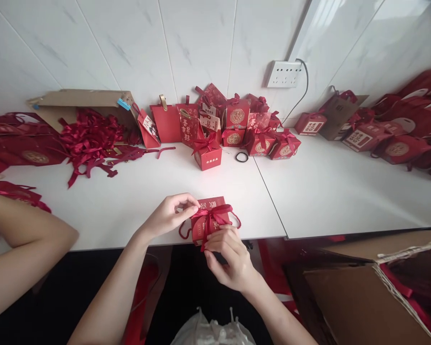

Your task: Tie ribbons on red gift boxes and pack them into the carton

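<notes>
Left hand (169,214), right hand (230,251) at glossy bow (211,216); angular box (200,230) beneath

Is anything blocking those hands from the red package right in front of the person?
Nothing visible does. The left hand and right hand are both at the red package, by its ribbon bow; the bow-topped box stands farther back, out of their way.
</notes>
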`<state>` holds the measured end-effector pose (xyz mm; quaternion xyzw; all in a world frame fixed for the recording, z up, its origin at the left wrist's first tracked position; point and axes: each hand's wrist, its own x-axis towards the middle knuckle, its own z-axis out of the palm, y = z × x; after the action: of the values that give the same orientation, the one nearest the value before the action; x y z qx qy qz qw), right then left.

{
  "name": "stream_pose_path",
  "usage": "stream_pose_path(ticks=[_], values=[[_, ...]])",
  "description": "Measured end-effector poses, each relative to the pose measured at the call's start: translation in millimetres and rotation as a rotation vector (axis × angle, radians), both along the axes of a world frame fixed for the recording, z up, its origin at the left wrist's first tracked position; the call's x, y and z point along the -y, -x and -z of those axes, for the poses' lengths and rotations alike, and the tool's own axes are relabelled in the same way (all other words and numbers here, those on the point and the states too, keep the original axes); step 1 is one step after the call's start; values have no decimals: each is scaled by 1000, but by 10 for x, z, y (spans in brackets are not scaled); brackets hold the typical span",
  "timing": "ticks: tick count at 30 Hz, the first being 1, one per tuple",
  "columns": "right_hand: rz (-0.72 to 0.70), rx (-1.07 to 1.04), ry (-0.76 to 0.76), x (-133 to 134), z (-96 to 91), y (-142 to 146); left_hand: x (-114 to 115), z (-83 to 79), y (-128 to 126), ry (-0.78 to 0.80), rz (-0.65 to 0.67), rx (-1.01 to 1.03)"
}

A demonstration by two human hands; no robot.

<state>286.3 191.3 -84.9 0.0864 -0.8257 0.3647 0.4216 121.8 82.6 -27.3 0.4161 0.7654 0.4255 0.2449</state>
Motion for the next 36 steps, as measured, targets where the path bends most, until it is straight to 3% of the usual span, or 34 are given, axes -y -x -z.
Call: stream_pose_path(ticks=[10,14,16,19,22,24,26,28,32,36], values=[[-41,11,41,-33,-23,-52,-57,-33,-56,89,38,-69],[-54,22,34,-37,-36,-42,-73,-102,-148,104,-41,-388],[-64,27,24,-36,-46,-38,-97,-105,-204,68,-10,-517],[-82,53,-12,-39,-70,-64,-150,-45,-276,30,70,-499],[-125,16,-40,-92,-105,-149,-194,53,-314,3,-13,-445],[-11,-17,39,-169,-139,-224,-207,104,-322,-25,-58,-401],[211,97,141,-262,-181,-284,-211,128,-320,-42,-75,-352],[320,366,205,-337,-222,-313,-211,130,-316,-43,-70,-306],[171,782,366,-370,-251,-286,-223,124,-313,-43,-64,-288],[142,805,492,-312,-209,-240,-249,160,-320,-50,-100,-324]])
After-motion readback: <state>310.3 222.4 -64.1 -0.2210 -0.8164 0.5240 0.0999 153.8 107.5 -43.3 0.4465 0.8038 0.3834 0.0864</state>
